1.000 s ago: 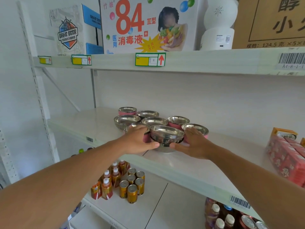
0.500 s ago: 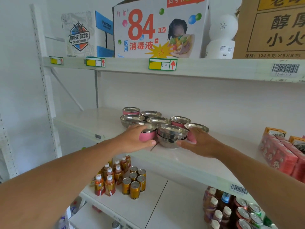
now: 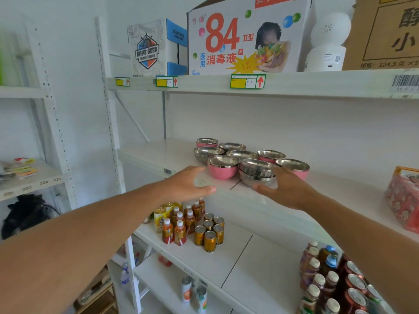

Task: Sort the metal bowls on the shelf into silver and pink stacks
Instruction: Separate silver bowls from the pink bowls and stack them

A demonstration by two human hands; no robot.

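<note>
Polished steel is what every bowl on the middle shelf (image 3: 317, 200) is made of: thin, round-bottomed and stiff, probably light and slick to the touch, so the rolled rim is likely the safest place to pinch or cup one. Near the shelf's front edge a pink bowl (image 3: 222, 169) with a matte coloured shell stands just left of a silver stack (image 3: 257, 175) of nested bowls. A second pink bowl (image 3: 294, 167) sits to the right, and more silver and pink ones lie behind in a loose cluster. The left hand (image 3: 189, 184) hovers with fingers relaxed and spread, near the pink bowl but holding nothing. The right hand (image 3: 288, 189) rests flat-fingered against the silver stack's lower side without curling round it. Nested bowls may slide or clatter if lifted carelessly.
</note>
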